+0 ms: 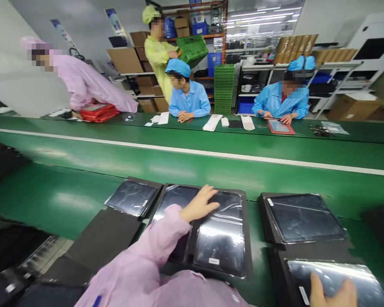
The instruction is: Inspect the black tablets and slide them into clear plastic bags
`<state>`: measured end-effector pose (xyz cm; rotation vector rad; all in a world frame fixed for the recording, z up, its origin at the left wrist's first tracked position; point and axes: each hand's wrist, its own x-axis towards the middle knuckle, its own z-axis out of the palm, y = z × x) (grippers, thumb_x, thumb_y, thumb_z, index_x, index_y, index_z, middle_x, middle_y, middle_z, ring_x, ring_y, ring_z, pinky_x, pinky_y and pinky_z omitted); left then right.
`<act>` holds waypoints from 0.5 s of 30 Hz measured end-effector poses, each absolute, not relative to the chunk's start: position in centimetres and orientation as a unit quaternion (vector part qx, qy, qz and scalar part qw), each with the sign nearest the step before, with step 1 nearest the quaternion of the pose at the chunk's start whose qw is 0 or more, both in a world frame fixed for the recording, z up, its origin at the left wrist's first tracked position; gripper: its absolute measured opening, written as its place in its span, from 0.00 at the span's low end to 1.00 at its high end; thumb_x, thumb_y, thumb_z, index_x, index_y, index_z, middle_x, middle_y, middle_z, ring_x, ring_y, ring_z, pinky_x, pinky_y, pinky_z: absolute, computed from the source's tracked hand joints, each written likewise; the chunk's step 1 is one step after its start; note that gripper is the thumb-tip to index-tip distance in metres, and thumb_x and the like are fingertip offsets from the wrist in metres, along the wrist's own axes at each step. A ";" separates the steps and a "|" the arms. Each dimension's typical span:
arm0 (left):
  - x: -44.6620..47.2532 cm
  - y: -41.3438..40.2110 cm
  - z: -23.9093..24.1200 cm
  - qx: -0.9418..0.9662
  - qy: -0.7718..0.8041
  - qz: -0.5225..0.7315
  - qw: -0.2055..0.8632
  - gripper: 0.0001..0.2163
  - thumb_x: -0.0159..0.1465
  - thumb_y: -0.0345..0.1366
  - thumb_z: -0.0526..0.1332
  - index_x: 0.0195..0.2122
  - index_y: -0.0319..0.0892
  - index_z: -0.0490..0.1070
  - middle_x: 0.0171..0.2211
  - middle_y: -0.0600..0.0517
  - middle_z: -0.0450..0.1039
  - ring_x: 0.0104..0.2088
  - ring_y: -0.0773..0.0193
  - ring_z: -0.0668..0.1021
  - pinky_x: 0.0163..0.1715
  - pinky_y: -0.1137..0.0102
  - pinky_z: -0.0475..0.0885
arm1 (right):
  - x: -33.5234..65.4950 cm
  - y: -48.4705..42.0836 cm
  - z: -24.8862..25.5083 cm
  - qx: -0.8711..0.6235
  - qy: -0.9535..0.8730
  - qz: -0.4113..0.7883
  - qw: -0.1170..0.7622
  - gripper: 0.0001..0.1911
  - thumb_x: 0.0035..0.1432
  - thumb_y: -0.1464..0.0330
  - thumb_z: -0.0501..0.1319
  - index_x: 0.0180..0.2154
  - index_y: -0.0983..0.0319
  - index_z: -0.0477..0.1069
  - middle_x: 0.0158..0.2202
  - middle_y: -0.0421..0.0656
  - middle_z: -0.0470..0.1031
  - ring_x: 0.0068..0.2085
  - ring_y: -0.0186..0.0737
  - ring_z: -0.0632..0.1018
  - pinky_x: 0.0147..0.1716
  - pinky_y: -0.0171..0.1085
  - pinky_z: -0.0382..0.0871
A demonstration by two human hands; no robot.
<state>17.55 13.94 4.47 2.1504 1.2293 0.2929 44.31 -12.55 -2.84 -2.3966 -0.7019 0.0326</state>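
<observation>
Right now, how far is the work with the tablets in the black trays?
Looks done: the far-left tablet and the right tablet lie film-covered in their trays, untouched. In hand: the left hand lies flat on the middle tablet; the right hand rests on the nearest tablet at the bottom edge. Likely left: the bare black trays on the left hold no tablet.

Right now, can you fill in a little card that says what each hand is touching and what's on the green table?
Left: left hand lies flat on the middle tablet, film-wrapped in a black tray.
Right: right hand rests open on the near-right tablet.
Nearby: far-left tablet and far-right tablet, also in trays.
Surface: green belt with a white stripe.
Across: person in yellow holds a green crate.
</observation>
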 end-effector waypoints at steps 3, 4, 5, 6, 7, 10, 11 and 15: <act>6.7 13.3 3.4 0.747 0.584 0.133 0.288 0.21 0.59 0.36 0.50 0.53 0.42 0.67 0.57 0.45 0.67 0.60 0.56 0.64 0.60 0.56 0.57 | 40.2 -6.1 -0.5 -0.846 -0.404 0.058 0.344 0.35 0.56 0.50 0.47 0.56 0.68 0.60 0.50 0.61 0.69 0.52 0.63 0.70 0.50 0.59 0.62; 3.7 12.6 3.1 0.729 0.608 0.132 0.286 0.21 0.58 0.35 0.50 0.52 0.42 0.67 0.57 0.46 0.66 0.60 0.56 0.64 0.60 0.57 0.57 | 38.3 -4.0 0.1 -0.814 -0.458 0.068 0.351 0.31 0.57 0.51 0.47 0.54 0.65 0.63 0.49 0.57 0.71 0.52 0.59 0.70 0.51 0.57 0.62; 1.2 11.8 2.8 0.715 0.622 0.126 0.292 0.21 0.57 0.35 0.50 0.51 0.43 0.68 0.57 0.47 0.66 0.60 0.57 0.64 0.60 0.58 0.57 | 36.4 -2.0 0.5 -0.778 -0.514 0.079 0.353 0.29 0.57 0.51 0.47 0.52 0.63 0.64 0.49 0.55 0.72 0.52 0.56 0.71 0.52 0.56 0.62; -0.8 10.8 2.5 0.709 0.625 0.115 0.304 0.20 0.56 0.34 0.50 0.50 0.44 0.70 0.58 0.48 0.65 0.61 0.57 0.63 0.60 0.59 0.57 | 34.4 -0.2 0.7 -0.741 -0.568 0.091 0.346 0.27 0.58 0.53 0.47 0.51 0.61 0.65 0.49 0.53 0.72 0.52 0.54 0.72 0.53 0.55 0.61; -2.3 9.8 2.2 0.711 0.618 0.100 0.321 0.20 0.56 0.33 0.51 0.49 0.44 0.71 0.59 0.48 0.65 0.61 0.57 0.62 0.60 0.60 0.57 | 32.4 1.5 0.7 -0.708 -0.615 0.099 0.332 0.25 0.58 0.55 0.48 0.51 0.62 0.65 0.50 0.53 0.72 0.52 0.53 0.71 0.54 0.55 0.60; -4.4 7.3 1.6 0.758 0.549 0.043 0.349 0.19 0.55 0.32 0.54 0.48 0.45 0.71 0.61 0.47 0.59 0.63 0.55 0.58 0.60 0.57 0.54 | 27.7 4.9 -0.4 -0.652 -0.695 0.122 0.276 0.23 0.59 0.61 0.48 0.53 0.64 0.63 0.54 0.53 0.69 0.56 0.52 0.68 0.56 0.57 0.58; -4.6 6.7 1.4 0.778 0.526 0.025 0.341 0.20 0.54 0.31 0.57 0.49 0.46 0.71 0.63 0.46 0.57 0.64 0.54 0.56 0.60 0.54 0.53 | 26.6 5.5 -0.9 -0.648 -0.707 0.126 0.256 0.23 0.59 0.62 0.48 0.53 0.64 0.64 0.55 0.54 0.68 0.57 0.53 0.67 0.55 0.58 0.57; -4.3 6.6 0.9 0.844 0.446 -0.012 0.297 0.22 0.50 0.27 0.65 0.48 0.46 0.70 0.64 0.42 0.53 0.64 0.48 0.52 0.60 0.46 0.47 | 24.7 6.3 -2.7 -0.653 -0.725 0.103 0.191 0.18 0.58 0.67 0.50 0.47 0.63 0.69 0.54 0.53 0.70 0.59 0.57 0.64 0.56 0.63 0.52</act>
